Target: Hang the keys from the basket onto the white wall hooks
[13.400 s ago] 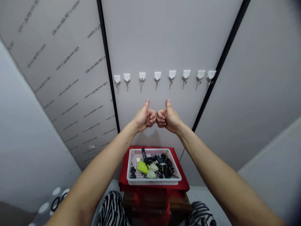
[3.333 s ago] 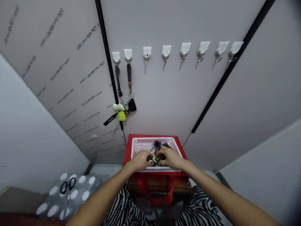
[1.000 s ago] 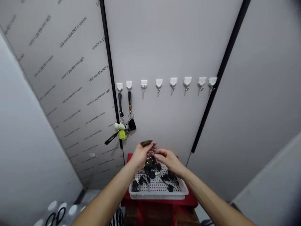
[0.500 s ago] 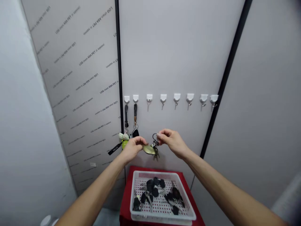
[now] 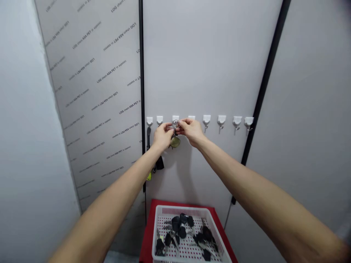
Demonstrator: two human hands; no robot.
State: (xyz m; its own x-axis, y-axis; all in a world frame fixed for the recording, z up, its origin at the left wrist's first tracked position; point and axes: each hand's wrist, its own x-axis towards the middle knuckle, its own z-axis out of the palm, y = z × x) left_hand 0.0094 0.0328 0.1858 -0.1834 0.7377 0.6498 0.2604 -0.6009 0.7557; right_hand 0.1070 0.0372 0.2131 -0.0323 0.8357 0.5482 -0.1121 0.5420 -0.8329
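Note:
Both hands are raised to the third white wall hook from the left (image 5: 175,118). Between them is a key ring (image 5: 175,123) with a round, olive-gold fob (image 5: 175,142) dangling below it. My right hand (image 5: 191,130) pinches the ring's right side, in front of the hook. My left hand (image 5: 163,136) has its fingers closed at the ring's left side, by the small metal links. Whether the ring is over the hook's prong cannot be made out. Left of my hands, a dark strap (image 5: 148,137) hangs from the first hook, and a black key fob (image 5: 159,163) hangs lower down.
Below stands a white perforated basket (image 5: 186,211) with several black-headed keys (image 5: 175,222), on a red-covered surface (image 5: 149,226). More white hooks (image 5: 221,119) run to the right along the grey panel. Black vertical strips (image 5: 265,78) border the panel.
Both hands have lifted the key ring from above the basket up to the third hook. The fob, earlier held sideways by my left hand, now hangs down.

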